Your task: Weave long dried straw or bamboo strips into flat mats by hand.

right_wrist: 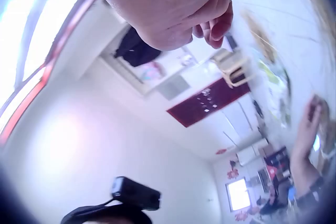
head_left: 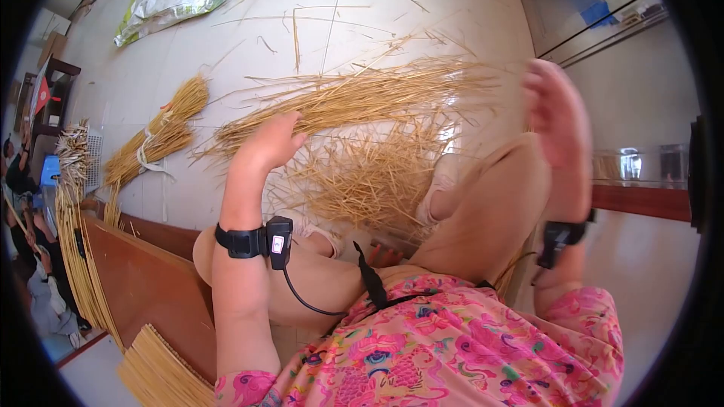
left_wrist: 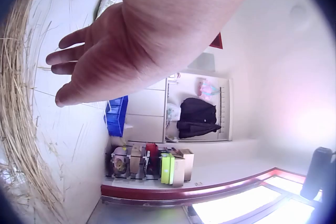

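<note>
My left hand [head_left: 273, 140] hovers over the near left end of a long straw bundle [head_left: 354, 98] on the tiled floor. Its fingers are apart and relaxed, with nothing in them, as the left wrist view of the same hand [left_wrist: 100, 61] also shows. Raised off to the right, past the bundle's end, is my right hand [head_left: 559, 117], slightly blurred. Its fingers bend loosely, and in the right wrist view the hand [right_wrist: 194, 16] holds nothing visible. Between my feet and the bundle lies a heap of short, tangled straw [head_left: 369, 173].
Two tied straw bundles [head_left: 154, 136] lie at the left, near a wooden board [head_left: 151, 279] with long stalks along it. A white and green bag [head_left: 177, 0] is at the far left. Cabinet glass [head_left: 618, 68] stands on the right. Loose stalks are scattered on the floor.
</note>
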A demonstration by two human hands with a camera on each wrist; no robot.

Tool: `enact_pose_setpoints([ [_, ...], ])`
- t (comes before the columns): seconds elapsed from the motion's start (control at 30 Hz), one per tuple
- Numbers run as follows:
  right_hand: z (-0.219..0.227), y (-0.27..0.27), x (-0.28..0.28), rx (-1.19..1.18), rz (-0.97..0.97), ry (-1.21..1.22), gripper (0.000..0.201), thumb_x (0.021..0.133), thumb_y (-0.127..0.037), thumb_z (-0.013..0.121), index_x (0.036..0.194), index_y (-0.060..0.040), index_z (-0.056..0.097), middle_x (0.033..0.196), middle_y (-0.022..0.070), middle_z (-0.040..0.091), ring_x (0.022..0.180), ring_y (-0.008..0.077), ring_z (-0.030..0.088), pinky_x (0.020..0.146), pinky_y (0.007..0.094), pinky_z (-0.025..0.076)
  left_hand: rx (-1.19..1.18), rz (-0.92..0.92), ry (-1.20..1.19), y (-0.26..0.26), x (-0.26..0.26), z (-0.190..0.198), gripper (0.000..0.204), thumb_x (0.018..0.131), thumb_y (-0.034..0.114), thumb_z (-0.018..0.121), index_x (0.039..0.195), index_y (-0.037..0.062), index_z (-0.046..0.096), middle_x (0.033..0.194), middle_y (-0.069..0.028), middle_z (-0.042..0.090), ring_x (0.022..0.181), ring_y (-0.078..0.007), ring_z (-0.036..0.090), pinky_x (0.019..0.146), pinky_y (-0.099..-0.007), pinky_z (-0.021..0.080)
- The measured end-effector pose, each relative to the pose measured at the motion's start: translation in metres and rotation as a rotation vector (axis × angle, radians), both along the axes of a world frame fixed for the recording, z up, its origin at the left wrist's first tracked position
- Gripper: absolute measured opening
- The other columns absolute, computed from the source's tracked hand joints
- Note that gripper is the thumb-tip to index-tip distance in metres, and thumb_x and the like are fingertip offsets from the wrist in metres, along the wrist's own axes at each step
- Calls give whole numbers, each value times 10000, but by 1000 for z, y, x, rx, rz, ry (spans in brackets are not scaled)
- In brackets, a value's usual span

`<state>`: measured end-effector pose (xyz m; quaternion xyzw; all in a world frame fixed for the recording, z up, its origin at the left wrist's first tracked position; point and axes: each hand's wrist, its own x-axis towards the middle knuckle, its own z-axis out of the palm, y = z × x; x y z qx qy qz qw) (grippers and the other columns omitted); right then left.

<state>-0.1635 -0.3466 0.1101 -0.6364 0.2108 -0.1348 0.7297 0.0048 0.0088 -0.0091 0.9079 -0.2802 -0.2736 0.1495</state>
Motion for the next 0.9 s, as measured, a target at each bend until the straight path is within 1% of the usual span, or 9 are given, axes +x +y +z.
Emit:
enact_pose_setpoints([
  [0.1,-78,89,65,122,97,161,294,886,-204,533,1123,-31,541,1003,74,603,750,155,580,633,275,468,-69,92,-85,9,4,10,434,856,211,569,1217,-15,482,1151,-237,559,1084,-366,525,920,-408,419],
  [0.17,-165,126,103,238,106,312,277,854,-156,567,1086,-6,558,947,81,614,769,164,593,624,284,479,-35,181,-55,14,5,29,426,860,203,563,1219,-12,481,1153,-238,558,1078,-367,527,914,-410,421],
  [0.23,-230,144,126,46,236,443,289,870,-148,545,1130,-21,542,956,68,599,778,160,576,659,277,473,-35,219,-73,21,6,38,420,865,197,556,1224,-6,477,1149,-243,556,1079,-367,526,915,-409,420],
  [0.3,-284,151,143,-24,244,490,332,868,-181,540,1146,-2,544,1018,114,613,832,226,610,718,314,490,-53,228,-112,31,7,36,416,868,192,553,1229,0,473,1145,-247,554,1076,-371,524,912,-411,422],
  [0.4,-356,133,166,-604,321,523,378,853,-193,530,1171,11,535,1109,172,599,944,304,608,823,369,477,-80,209,-132,45,5,26,413,867,179,558,1228,-3,470,1142,-250,551,1067,-378,523,906,-409,422],
  [0.53,-374,102,196,-859,305,526,384,832,-154,518,1182,2,530,1172,220,557,1078,353,536,942,403,415,-42,251,-36,47,4,20,410,862,162,568,1217,-18,469,1162,-246,539,1074,-379,514,915,-398,414],
  [0.63,-393,77,211,-979,326,367,397,823,-130,507,1186,30,506,1163,268,521,1095,390,502,927,419,426,-46,275,-6,47,7,21,407,863,162,565,1219,-11,468,1168,-243,535,1079,-383,508,915,-398,413],
  [0.77,-429,52,223,-1045,355,414,400,822,-111,516,1198,23,484,1161,241,516,1062,380,515,904,406,445,-43,279,40,44,12,21,402,868,163,558,1226,5,463,1177,-234,533,1080,-387,504,907,-399,416],
  [0.9,-411,58,211,-1108,493,517,277,828,-134,545,1089,-43,565,1089,195,560,961,369,565,817,415,479,-16,299,63,41,14,23,400,871,172,553,1227,15,462,1187,-223,530,1079,-381,504,905,-401,417],
])
